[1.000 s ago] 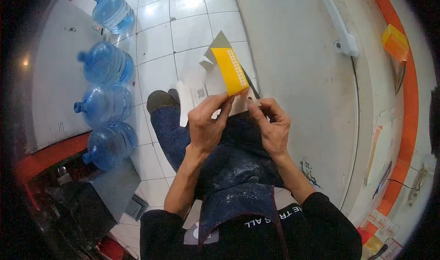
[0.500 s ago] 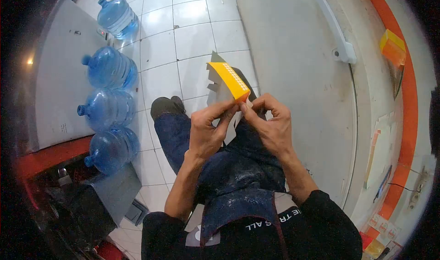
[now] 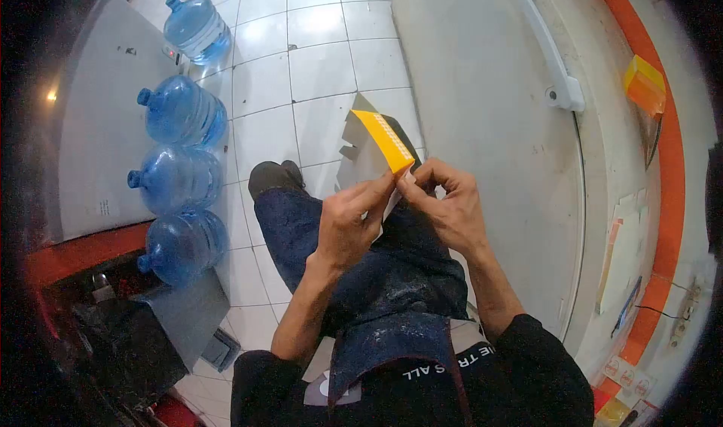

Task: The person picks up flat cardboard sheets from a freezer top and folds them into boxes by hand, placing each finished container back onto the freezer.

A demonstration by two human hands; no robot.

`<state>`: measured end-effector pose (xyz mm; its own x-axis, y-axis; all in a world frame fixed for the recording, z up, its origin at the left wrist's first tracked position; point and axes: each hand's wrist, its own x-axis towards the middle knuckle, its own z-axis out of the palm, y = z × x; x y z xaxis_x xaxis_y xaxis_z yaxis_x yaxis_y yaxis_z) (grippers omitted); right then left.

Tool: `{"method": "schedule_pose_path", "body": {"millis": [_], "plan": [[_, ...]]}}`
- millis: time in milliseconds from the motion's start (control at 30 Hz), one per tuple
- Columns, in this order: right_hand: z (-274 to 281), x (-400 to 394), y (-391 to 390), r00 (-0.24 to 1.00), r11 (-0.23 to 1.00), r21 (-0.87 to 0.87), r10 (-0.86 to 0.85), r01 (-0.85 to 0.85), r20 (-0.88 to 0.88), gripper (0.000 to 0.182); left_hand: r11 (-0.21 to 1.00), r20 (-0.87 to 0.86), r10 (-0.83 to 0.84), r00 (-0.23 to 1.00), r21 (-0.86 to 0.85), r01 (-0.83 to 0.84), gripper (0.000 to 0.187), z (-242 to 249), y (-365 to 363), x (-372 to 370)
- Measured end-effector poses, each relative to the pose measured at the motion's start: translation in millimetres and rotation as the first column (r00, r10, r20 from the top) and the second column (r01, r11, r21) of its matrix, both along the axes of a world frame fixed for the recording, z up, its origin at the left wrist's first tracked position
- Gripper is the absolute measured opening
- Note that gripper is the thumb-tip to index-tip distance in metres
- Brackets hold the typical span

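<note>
A partly folded yellow cardboard box (image 3: 388, 142) with grey inner flaps is held up over my lap. Its near corner is pinched by both hands. My left hand (image 3: 350, 220) has its fingers closed on the box's lower left edge. From the right, my right hand (image 3: 448, 205) grips the same corner between thumb and forefinger. The grey flaps stick out to the left and down, and their lower part is partly hidden behind my left hand.
Several blue water bottles (image 3: 184, 111) line the left side beside a light panel (image 3: 105, 148). A large pale door (image 3: 489, 126) is on the right. A yellow-orange box (image 3: 645, 85) is at the far right. White tiles (image 3: 320, 69) cover the floor.
The box has tilted and sits slightly lower, its near corner now turned more between my fingers. My left hand has moved a little down and right.
</note>
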<state>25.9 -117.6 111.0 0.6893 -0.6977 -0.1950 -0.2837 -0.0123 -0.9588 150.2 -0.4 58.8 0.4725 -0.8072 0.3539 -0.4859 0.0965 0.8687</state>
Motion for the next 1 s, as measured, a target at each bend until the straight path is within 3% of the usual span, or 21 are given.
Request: {"method": "schedule_pose_path", "body": {"millis": [200,267,300,367,600,733,867,1000], "plan": [[2,1,-4,0.997,0.999,0.022,0.041,-0.04,-0.06,0.019,0.994,-0.044,-0.017,0.999,0.104,0.021,0.039,4,3,1],[3,3,-3,0.995,0.998,0.058,0.043,-0.038,-0.085,0.021,0.996,-0.41,0.007,0.912,0.087,0.031,0.032,-1,2,0],[3,4,-2,0.997,0.994,0.106,0.029,-0.022,-0.067,0.021,0.996,-0.411,0.007,0.912,0.086,0.031,0.032,0,2,0],[2,6,-1,0.999,0.988,0.154,0.017,-0.009,-0.048,0.021,1.0,-0.73,0.013,0.683,0.022,0.005,0.025,3,-1,0],[-2,7,-2,0.998,0.996,0.09,0.02,-0.014,-0.065,0.02,0.998,-0.735,-0.031,0.677,0.019,0.066,0.025,-4,3,7],[-3,7,-2,0.997,0.999,0.018,0.028,-0.027,-0.078,0.018,0.994,-0.656,-0.045,0.753,0.047,0.1,0.027,-4,5,5],[-4,8,0,0.999,0.997,0.077,-0.016,0.02,-0.052,0.019,0.997,-0.568,-0.002,0.823,0.061,0.045,0.027,4,1,0],[-11,7,-1,0.996,0.999,0.02,-0.049,0.05,-0.075,0.02,0.999,-0.669,0.036,0.742,0.044,-0.009,0.028,-2,-2,-5]]}}
